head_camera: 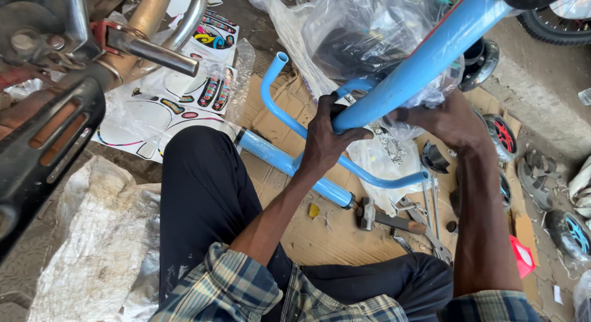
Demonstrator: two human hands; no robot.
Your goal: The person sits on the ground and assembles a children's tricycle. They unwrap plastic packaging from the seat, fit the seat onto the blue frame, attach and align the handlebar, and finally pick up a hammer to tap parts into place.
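Two hands — left hand (pixel 326 140), right hand (pixel 446 120) — both grasping one blue frame tube (pixel 425 60); one hammer (pixel 381 218) nearby.

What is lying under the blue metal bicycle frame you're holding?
Under the blue metal bicycle frame: flattened brown cardboard, a clear plastic bag, a hammer. The frame and both hands cover the rest.

Both arms reach forward, left hand (pixel 323 140) curled shut, right hand (pixel 449 122) wrapped closed beside it.
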